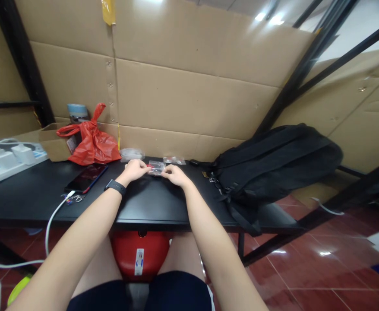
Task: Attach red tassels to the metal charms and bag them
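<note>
Between my two hands, over the black table (153,201), is a small clear plastic bag (157,167) with a bit of red at its left end. My left hand (135,169), with a dark watch on its wrist, pinches the bag's left end. The right end is pinched by the fingers of my right hand (175,175). What the bag contains is too small to make out. Just behind it lie another clear packet (174,160) with small reddish bits and a bundle of clear plastic bags (131,154).
To the left are a phone (87,177) with a white cable, a red plastic bag (94,142), a cardboard box (56,142) and a white power strip (14,164). A black backpack (273,164) lies on the right. A cardboard wall (183,95) closes off the back.
</note>
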